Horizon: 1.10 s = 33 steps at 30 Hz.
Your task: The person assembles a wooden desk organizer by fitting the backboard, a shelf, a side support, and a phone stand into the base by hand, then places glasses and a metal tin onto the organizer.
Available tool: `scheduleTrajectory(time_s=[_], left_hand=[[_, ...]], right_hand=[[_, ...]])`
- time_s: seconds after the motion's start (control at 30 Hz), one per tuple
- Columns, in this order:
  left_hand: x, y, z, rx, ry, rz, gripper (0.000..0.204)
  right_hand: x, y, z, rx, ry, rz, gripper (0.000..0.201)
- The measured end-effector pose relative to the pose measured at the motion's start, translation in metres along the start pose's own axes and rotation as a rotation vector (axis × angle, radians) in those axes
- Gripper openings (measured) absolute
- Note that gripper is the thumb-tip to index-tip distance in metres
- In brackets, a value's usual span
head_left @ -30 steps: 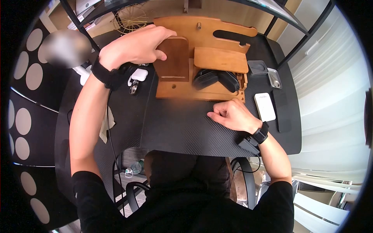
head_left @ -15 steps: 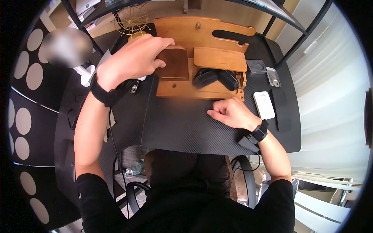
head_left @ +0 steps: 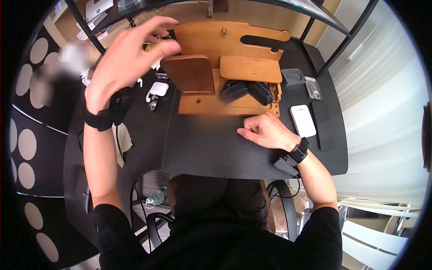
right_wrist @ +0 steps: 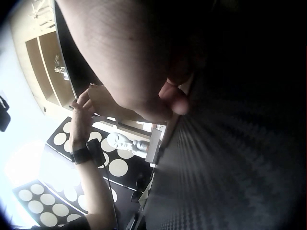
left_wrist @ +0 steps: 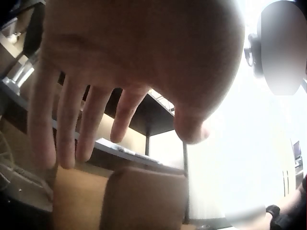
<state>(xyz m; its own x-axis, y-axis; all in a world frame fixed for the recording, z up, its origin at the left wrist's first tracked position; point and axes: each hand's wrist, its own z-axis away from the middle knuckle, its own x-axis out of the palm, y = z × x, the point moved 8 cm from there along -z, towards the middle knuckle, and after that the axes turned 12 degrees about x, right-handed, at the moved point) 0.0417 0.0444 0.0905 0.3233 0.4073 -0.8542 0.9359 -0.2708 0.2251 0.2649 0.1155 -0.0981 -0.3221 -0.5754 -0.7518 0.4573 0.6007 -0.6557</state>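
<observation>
A light-brown wooden desk organizer (head_left: 234, 38) stands on the black desk (head_left: 202, 148). At its left side a darker brown panel (head_left: 191, 74) leans. My left hand (head_left: 123, 60) is just to the left of this panel's top edge, with its fingers extended and nothing held. Above the panel (left_wrist: 144, 201) in the left wrist view, the left hand (left_wrist: 139, 52) shows straight, spread fingers. My right hand (head_left: 268, 131) rests loosely curled and empty on the desk, by the organizer's front right corner. Black folded glasses or a case (head_left: 236, 91) sits beneath the organizer's ledge.
A white rectangular device (head_left: 303, 121), a black strip (head_left: 322, 125) and small trays (head_left: 293, 76) are on the right. White earbud case (head_left: 159, 88), a watch-like item (head_left: 153, 103) and a cloth (head_left: 123, 139) lie on the left. A black shelf frame (head_left: 340, 53) rises behind.
My left hand has let go of the brown panel and moved left, its fingers spreading. The panel leans at a different angle. My right hand has stayed in place on the desk.
</observation>
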Motion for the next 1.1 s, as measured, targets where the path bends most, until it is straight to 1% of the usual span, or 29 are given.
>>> scheduleTrajectory(time_s=[0.03,0.1,0.13,0.2,0.23,0.3,0.37,0.4,0.43,0.5,0.53,0.6,0.63,0.7,0.73,0.87,1.03,1.1], left_hand=[[-0.009,-0.004,0.001,0.06,0.075,-0.029,0.042],[-0.015,-0.034,0.006,-0.051,0.172,0.136,0.038],[-0.013,-0.041,0.008,-0.041,0.171,0.139,0.038],[-0.006,-0.062,0.017,-0.179,0.191,0.088,0.038],[0.003,-0.059,0.02,-0.213,0.174,0.022,0.034],[0.028,-0.069,0.026,-0.218,-0.018,-0.031,0.03],[0.049,-0.063,0.034,-0.152,-0.174,-0.133,0.027],[0.059,-0.062,0.041,-0.167,-0.199,-0.065,0.024],[0.067,-0.061,0.048,-0.237,-0.26,-0.039,0.022],[0.08,-0.059,0.055,-0.231,-0.397,-0.053,0.023],[0.083,-0.057,0.056,-0.227,-0.4,-0.036,0.023],[0.101,-0.053,0.065,-0.216,-0.558,0.006,0.024],[0.106,-0.051,0.068,-0.217,-0.563,0.017,0.024],[0.117,-0.041,0.07,-0.082,-0.575,-0.019,0.025],[0.123,-0.041,0.072,-0.038,-0.562,0.009,0.028],[0.134,-0.044,0.072,-0.032,-0.561,-0.025,0.031],[0.139,-0.052,0.076,-0.127,-0.582,0.006,0.032],[0.139,-0.052,0.076,-0.129,-0.572,0.009,0.032]], right_hand=[[0.0,0.0,0.0,-0.004,0.008,-0.02,0.037],[0.0,0.0,0.0,-0.029,0.022,-0.021,0.037],[-0.001,-0.002,0.0,-0.056,0.031,-0.02,0.038],[-0.002,-0.002,0.0,-0.04,0.022,0.011,0.039],[-0.001,-0.001,-0.001,-0.03,0.002,0.041,0.039],[-0.002,-0.001,-0.001,-0.026,0.01,0.033,0.042],[0.0,0.0,-0.001,-0.014,-0.024,0.022,0.042],[0.0,0.003,-0.002,-0.004,-0.024,0.02,0.042],[0.001,0.003,-0.003,-0.019,-0.018,0.034,0.042],[0.0,0.002,-0.004,-0.024,-0.014,0.054,0.041],[-0.002,-0.002,-0.004,-0.032,-0.01,0.037,0.041],[-0.002,-0.002,-0.002,-0.042,-0.003,0.031,0.04],[-0.001,0.0,-0.002,-0.033,-0.011,0.031,0.04],[-0.002,-0.001,-0.004,-0.038,0.012,-0.001,0.04],[-0.001,0.001,-0.004,-0.02,0.006,0.006,0.041],[0.0,0.002,-0.004,-0.008,-0.008,0.013,0.04],[-0.001,0.003,-0.004,-0.012,0.002,-0.027,0.04],[0.0,0.004,-0.004,-0.019,0.002,-0.043,0.039]])
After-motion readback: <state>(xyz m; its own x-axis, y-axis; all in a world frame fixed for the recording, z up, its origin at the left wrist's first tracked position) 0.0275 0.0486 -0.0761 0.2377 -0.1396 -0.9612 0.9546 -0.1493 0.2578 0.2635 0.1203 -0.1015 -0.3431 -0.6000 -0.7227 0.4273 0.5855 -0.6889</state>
